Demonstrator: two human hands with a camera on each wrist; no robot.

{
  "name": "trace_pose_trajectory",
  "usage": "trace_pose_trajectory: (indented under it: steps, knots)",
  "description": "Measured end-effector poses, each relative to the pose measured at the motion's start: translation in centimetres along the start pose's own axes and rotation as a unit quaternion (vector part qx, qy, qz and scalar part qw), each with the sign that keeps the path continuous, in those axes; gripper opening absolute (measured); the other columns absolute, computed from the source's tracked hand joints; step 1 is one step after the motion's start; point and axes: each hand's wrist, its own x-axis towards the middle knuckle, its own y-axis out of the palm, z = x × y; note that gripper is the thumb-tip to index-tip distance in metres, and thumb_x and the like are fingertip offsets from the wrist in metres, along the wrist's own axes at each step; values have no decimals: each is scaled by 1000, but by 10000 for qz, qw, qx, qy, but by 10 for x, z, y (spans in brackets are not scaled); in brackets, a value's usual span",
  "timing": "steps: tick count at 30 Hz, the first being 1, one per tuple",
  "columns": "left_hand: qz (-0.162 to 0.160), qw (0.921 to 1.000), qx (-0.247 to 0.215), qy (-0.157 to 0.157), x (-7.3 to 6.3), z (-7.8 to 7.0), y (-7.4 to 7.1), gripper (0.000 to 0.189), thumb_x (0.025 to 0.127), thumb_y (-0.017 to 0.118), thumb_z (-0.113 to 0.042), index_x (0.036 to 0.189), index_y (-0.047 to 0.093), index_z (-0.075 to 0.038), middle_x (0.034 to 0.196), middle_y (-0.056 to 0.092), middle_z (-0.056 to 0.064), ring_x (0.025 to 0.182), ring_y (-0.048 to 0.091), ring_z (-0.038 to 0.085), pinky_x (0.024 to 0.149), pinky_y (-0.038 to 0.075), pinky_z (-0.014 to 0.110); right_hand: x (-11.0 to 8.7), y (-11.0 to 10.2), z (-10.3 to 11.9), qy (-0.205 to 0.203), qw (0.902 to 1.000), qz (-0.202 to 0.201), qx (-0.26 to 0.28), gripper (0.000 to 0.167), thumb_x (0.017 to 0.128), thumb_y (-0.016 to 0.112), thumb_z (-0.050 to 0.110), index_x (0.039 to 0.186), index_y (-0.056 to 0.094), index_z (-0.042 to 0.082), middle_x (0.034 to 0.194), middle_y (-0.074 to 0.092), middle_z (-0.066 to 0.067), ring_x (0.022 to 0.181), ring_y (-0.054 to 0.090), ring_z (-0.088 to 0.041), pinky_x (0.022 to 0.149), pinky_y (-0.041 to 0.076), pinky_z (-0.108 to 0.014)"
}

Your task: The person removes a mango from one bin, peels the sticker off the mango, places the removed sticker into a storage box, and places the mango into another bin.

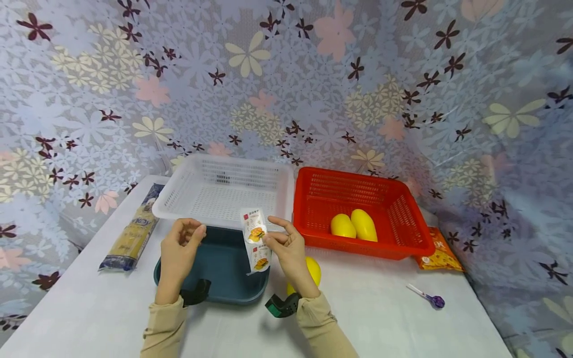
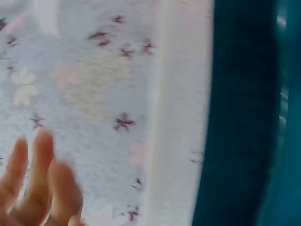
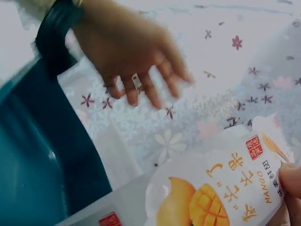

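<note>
My right hand (image 1: 288, 251) pinches a white mango snack packet (image 1: 255, 238) between thumb and finger. Orange mango pictures and the word MANGO are printed on the packet (image 3: 207, 193) in the right wrist view. It hangs over the right part of a dark teal bin (image 1: 224, 293). My left hand (image 1: 179, 248) is raised above the bin's left side and holds nothing. Its fingers (image 3: 153, 92) bend loosely in the right wrist view. Partly hidden behind the right wrist, a yellow mango (image 1: 314, 271) lies on the table.
A white basket (image 1: 224, 199) stands behind the bin. The red basket (image 1: 358, 248) to its right holds two yellow mangoes (image 1: 363, 224). Noodles in a long pack (image 1: 134, 233) lie at left. On the right are an orange snack bag (image 1: 440, 251) and a purple lollipop (image 1: 436, 301).
</note>
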Motion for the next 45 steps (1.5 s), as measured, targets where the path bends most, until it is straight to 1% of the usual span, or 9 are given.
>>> trace_pose_trajectory:
  steps: [3,6,9,12,18,25,32,38,45]
  knots:
    - [828,9953,-457,191,-2,-9,1,21,94,62,-11,114,62,-4,94,71,-5,79,62,-2,73,49,20,2,-4,-1,75,9999,-83,-97,44,90,64,3,132,54,6,106,72,-21,88,68,-12,85,52,-25]
    - [1699,9831,-454,509,-6,-16,11,32,94,62,-13,126,59,-11,112,71,7,95,63,6,85,49,29,3,-3,-2,53,10000,10,-32,44,90,64,3,133,53,6,108,71,-22,89,68,-11,86,53,-25]
    - [2024,9762,-445,647,-11,-22,23,38,92,65,-16,130,58,-16,116,69,9,102,63,18,90,48,41,3,-1,-4,-39,9999,121,40,45,90,64,3,134,52,4,109,70,-24,88,69,-9,86,54,-25]
    - [1694,9816,-413,775,-17,-25,34,39,88,70,-14,126,62,-16,111,70,9,100,62,24,90,48,45,1,1,-5,-165,9997,194,35,45,90,64,2,133,52,2,108,69,-27,87,69,-8,85,55,-26]
    - [677,9895,-202,1257,-22,-27,44,42,81,75,-5,120,63,-11,99,70,9,84,63,20,79,51,35,-1,5,-8,-266,9992,310,34,44,89,63,-2,132,52,0,103,70,-28,85,68,-5,83,55,-24]
    - [33,9931,-134,1165,-21,-27,43,51,81,74,-1,129,58,-11,72,60,5,69,56,13,72,48,28,-5,11,-11,-265,9978,587,-174,45,90,63,-1,133,50,-1,107,63,-38,82,68,0,82,55,-20]
    - [-79,9956,-413,836,-18,-27,37,54,84,72,-3,134,54,-12,68,57,6,64,51,6,63,43,22,-8,15,-13,-180,9974,605,-355,47,88,64,-3,133,52,3,104,65,-36,79,67,1,79,55,-19]
    - [-18,9980,-622,105,-12,-24,24,51,89,68,-7,137,51,-13,83,66,11,65,55,2,64,43,20,-9,17,-16,-47,9960,734,-506,47,89,65,0,133,52,4,104,67,-33,80,68,-6,76,53,-19]
    - [311,9984,206,-431,-4,-17,10,49,91,65,-6,137,52,-15,87,67,14,62,52,1,57,41,21,-7,11,-20,-96,9920,1103,-608,50,92,64,9,138,44,1,116,66,-27,103,69,-33,93,53,-29]
